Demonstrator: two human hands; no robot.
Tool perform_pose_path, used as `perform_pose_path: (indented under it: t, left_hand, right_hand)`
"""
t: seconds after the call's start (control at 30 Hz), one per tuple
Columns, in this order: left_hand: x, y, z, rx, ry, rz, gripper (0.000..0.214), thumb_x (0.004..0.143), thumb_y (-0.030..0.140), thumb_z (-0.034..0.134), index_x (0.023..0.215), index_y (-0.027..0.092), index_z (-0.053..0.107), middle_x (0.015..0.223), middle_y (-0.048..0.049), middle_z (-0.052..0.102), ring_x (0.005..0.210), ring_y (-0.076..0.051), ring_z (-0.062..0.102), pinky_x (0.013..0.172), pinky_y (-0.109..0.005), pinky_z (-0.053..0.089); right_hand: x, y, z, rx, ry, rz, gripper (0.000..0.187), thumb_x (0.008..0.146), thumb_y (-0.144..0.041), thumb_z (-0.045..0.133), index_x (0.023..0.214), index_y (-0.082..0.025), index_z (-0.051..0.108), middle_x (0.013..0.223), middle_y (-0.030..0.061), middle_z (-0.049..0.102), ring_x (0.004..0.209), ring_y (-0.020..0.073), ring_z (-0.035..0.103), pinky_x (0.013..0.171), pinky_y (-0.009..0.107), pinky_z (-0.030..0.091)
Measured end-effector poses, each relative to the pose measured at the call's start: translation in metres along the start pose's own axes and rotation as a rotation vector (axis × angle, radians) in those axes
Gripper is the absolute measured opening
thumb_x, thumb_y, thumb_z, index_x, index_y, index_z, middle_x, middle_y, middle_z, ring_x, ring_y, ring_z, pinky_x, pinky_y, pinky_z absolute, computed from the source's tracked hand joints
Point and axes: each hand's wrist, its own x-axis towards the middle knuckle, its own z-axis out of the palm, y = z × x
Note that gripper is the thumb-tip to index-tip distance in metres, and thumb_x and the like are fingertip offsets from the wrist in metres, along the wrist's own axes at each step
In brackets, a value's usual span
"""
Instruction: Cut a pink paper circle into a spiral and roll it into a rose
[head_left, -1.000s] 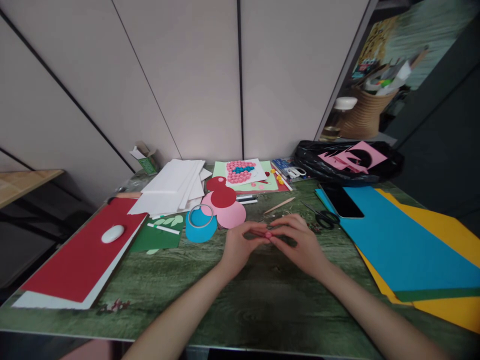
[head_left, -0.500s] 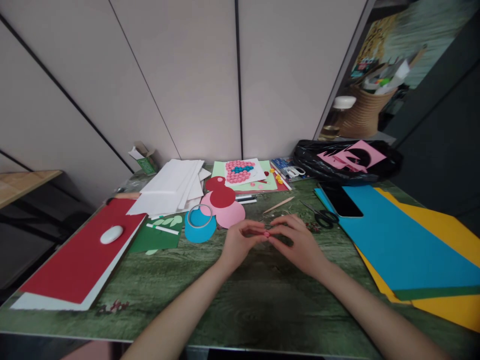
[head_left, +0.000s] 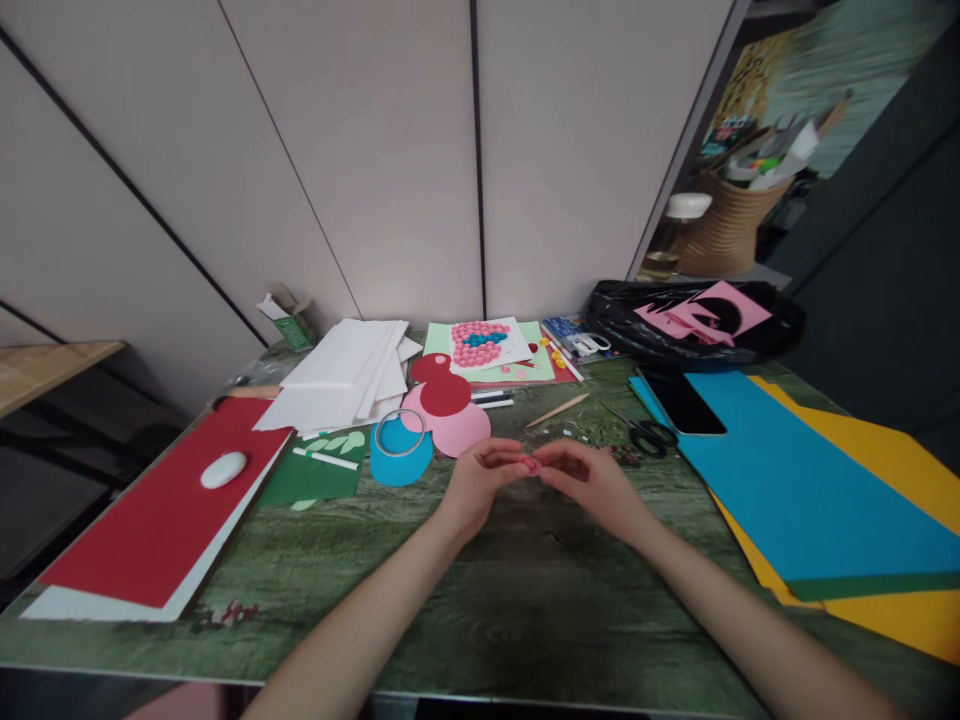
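Note:
Between my fingertips, a little above the table, is a small pink paper roll (head_left: 531, 464); its far side is hidden. My left hand (head_left: 478, 488) pinches it with thumb and fingers. From the other side my right hand (head_left: 596, 490) closes thumb and forefinger on its edge. Behind the hands lie a pointed wooden stick (head_left: 557, 411) and black-handled scissors (head_left: 651, 437). Pink paper circles (head_left: 462, 430) and a red circle (head_left: 445, 394) overlap to the left. Farther back, a white sheet (head_left: 517, 345) bears rows of pink and blue paper rolls (head_left: 480, 354).
At left are red card (head_left: 157, 510), a white oval case (head_left: 223, 470), green card (head_left: 307, 480), a tape ring (head_left: 399, 452) on a blue circle and white paper (head_left: 330, 380). Blue card (head_left: 795, 480), a phone (head_left: 682, 400) and a black bag (head_left: 630, 335) lie right.
My right hand's fingers have drawn closer together, its forefinger and thumb shifting on the pink roll. More of the roll shows now. The things on the table have stayed put.

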Motion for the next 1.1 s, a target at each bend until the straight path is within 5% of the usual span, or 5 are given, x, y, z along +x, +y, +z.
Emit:
perform_pose_path:
  t: [0.67,1.1]
  left_hand:
    - [-0.0037,-0.0065,0.0037,-0.013,-0.052,0.077,0.028,0.057,0.009,0.074,0.082,0.013,0.061,0.073,-0.002,0.07,0.069,-0.013,0.065,0.07,-0.026,0.05]
    - [-0.0061,-0.0057,0.0057,-0.072,-0.081,0.09,0.025,0.058,0.007,0.072,0.079,0.014,0.061,0.071,-0.0019,0.07,0.068,-0.012,0.064,0.07,-0.025,0.049]
  right_hand:
    - [0.0004,-0.0054,-0.002,0.226,0.049,0.119,0.012,0.069,-0.027,0.067,0.074,-0.018,0.062,0.075,0.001,0.066,0.073,0.0149,0.062,0.072,0.029,0.049]
    - [0.0001,-0.0048,-0.001,0.275,0.064,0.233,0.024,0.059,-0.026,0.074,0.081,-0.02,0.068,0.079,0.0026,0.071,0.075,0.0181,0.065,0.075,0.033,0.05]
